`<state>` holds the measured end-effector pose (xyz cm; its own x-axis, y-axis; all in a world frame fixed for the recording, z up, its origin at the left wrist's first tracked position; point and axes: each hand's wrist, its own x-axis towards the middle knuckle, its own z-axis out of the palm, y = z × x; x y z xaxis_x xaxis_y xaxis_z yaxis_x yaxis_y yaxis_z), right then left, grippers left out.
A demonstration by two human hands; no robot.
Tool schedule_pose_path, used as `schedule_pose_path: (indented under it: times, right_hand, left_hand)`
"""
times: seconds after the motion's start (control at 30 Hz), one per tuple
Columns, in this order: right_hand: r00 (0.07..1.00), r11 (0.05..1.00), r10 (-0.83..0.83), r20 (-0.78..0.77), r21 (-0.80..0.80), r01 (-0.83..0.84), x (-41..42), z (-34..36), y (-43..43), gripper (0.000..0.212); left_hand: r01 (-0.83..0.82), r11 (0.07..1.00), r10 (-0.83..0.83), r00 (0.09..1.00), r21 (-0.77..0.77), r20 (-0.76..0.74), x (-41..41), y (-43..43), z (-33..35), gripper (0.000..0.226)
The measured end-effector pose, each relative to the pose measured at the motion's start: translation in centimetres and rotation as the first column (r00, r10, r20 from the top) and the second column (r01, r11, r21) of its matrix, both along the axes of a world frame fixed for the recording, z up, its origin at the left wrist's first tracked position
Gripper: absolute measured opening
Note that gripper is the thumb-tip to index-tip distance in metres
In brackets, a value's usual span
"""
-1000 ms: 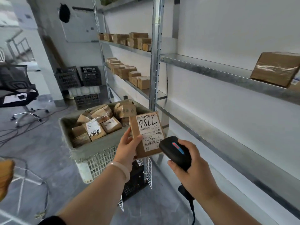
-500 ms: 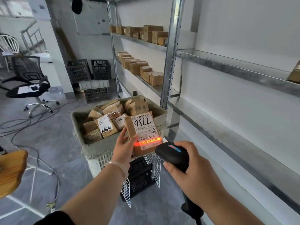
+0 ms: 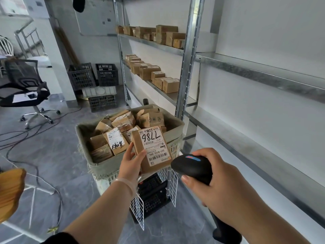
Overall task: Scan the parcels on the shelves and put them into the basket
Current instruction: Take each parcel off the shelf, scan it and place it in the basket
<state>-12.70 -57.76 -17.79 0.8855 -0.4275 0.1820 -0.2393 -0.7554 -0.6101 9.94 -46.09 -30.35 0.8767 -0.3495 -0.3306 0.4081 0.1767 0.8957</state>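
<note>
My left hand grips a flat brown parcel by its lower left corner, label up, with "7786" handwritten on it. The parcel hangs over the near right rim of the cloth-lined basket, which holds several brown parcels. My right hand holds a black barcode scanner just right of the parcel, its head pointing at the label. No red scan line shows on the label.
Metal shelving runs along the right wall; more boxes sit on its far shelves, the near shelves are bare. Black crates, an office chair and floor cables lie left. A black crate sits under the basket.
The red scan line on the label has gone out. The parcel has shifted slightly further over the basket; the view has swung a little left and closer.
</note>
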Motion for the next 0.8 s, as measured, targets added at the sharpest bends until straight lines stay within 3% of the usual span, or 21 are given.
schedule_pose_path:
  times: [0.27,0.47,0.8]
  right_hand:
    - [1.0,0.998,-0.017,-0.018,-0.057,0.016,5.5,-2.5,-0.8,0.053]
    - [0.995,0.993,-0.071,0.071,0.103,0.063,11.9,-6.3,-2.8,0.059]
    - [0.986,0.961,-0.021,0.166,0.276,-0.026,21.6,-10.8,-7.6,0.059]
  left_hand:
    - [0.019,0.998,-0.017,0.999,0.058,-0.039,2.9,0.3,0.2,0.059]
    - [0.054,0.995,-0.047,0.995,0.083,-0.083,5.7,-0.6,0.0,0.052]
    - [0.001,0.985,0.014,0.996,0.174,-0.086,10.8,-3.7,-0.4,0.047]
